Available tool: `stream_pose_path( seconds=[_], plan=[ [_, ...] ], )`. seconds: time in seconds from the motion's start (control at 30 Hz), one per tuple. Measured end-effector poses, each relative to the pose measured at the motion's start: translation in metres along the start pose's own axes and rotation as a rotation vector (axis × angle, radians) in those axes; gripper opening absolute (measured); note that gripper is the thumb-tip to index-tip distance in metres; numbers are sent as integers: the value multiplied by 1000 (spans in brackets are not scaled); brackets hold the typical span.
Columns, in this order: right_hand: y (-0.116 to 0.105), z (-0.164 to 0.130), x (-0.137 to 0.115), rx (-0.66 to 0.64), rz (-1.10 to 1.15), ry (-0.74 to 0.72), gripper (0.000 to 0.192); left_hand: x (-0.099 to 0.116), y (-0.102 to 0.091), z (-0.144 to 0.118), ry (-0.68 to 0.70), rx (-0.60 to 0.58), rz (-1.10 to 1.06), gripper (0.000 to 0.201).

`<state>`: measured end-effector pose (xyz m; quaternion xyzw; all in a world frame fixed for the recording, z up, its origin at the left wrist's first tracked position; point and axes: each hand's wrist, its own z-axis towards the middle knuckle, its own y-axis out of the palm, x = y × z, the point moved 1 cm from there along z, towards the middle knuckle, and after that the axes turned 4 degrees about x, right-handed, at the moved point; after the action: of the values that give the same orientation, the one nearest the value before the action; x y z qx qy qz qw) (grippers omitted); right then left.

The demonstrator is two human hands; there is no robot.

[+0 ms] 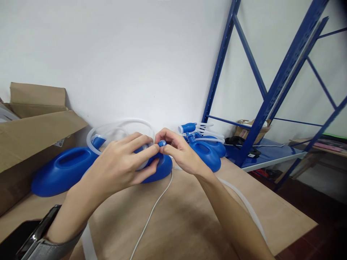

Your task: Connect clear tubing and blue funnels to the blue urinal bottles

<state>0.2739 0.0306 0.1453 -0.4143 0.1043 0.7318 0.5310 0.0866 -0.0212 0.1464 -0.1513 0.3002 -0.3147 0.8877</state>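
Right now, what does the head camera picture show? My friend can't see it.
Two bare hands meet over a wooden table: the left hand grips a blue container while the right hand pinches a small blue cap with its fingers. More blue containers, clear tubes, a cardboard box and blue shelving surround them.

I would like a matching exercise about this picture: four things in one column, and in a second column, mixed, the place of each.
Things:
1. small blue cap
2. cardboard box
3. blue metal shelf frame
4. thin white cord

Places:
A. at the left edge, flaps open
B. pinched between the fingertips of the right hand, close to the left hand
C. on the brown table, running toward the camera
D. standing at the right by the wall

Pairs: 1-B, 2-A, 3-D, 4-C
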Motion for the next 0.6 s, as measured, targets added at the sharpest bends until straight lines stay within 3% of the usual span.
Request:
stream_pose_path(
  seconds=[0.1,0.2,0.37,0.5,0.6],
  plan=[
    [-8,-2,-2,-13,-37,-31,9,-3,-4,0,-66,-14,-54,25],
    [-20,-7,-4,-51,-151,-63,24,-9,-14,-2,-181,-3,-83,44],
    [-31,-9,11,-139,-613,-89,50,-34,-45,-13,-529,21,64,51],
    [-27,-3,56,-260,-788,20,57,-67,-63,-30,-922,-180,143,62],
    [-22,-1,100,-289,-845,111,71,-87,-65,-43,-1053,-394,144,69]
  ],
)
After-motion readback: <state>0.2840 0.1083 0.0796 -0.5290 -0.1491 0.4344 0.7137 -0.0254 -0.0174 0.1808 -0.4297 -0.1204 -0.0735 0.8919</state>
